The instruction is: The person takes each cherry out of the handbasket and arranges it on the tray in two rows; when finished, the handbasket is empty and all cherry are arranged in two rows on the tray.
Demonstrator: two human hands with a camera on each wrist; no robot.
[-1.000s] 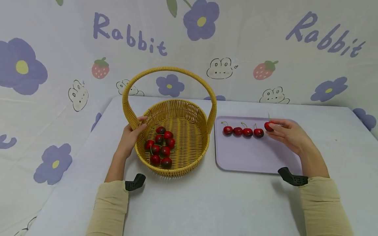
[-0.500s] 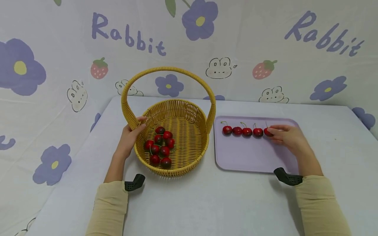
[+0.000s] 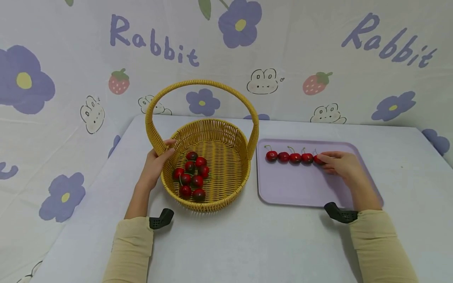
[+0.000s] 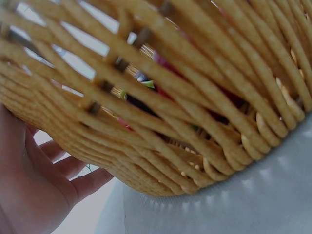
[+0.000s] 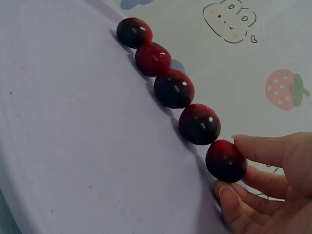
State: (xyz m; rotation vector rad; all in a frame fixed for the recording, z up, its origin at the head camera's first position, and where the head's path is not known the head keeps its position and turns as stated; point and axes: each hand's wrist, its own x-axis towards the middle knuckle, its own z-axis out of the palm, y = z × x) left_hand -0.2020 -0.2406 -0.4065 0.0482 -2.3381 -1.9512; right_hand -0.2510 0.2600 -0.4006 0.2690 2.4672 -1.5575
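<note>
My right hand [image 3: 341, 164] pinches a dark red cherry [image 5: 226, 161] between thumb and fingers at the right end of a row of cherries [image 5: 174, 88]. The row lies along the upper part of a lilac tray [image 3: 301, 184], and the held cherry is right up against its neighbour. My left hand [image 3: 154, 165] grips the left side of a yellow wicker basket [image 3: 244, 181] at the foot of its tall handle, thumb over the rim. Several cherries [image 3: 197, 181] lie inside the basket's left half. In the left wrist view the fingers [image 4: 92, 181] show under the woven rim.
A white cloth covers the table [image 3: 230, 243]. Behind it hangs a curtain [image 3: 283, 47] printed with flowers, rabbits and strawberries. The basket's arched handle [image 3: 203, 82] rises high to the left of the tray, with a narrow gap between basket and tray.
My right hand has lowered the cherry onto the tray and moved it left against the end of the row. The left hand and the basket have stayed in place.
</note>
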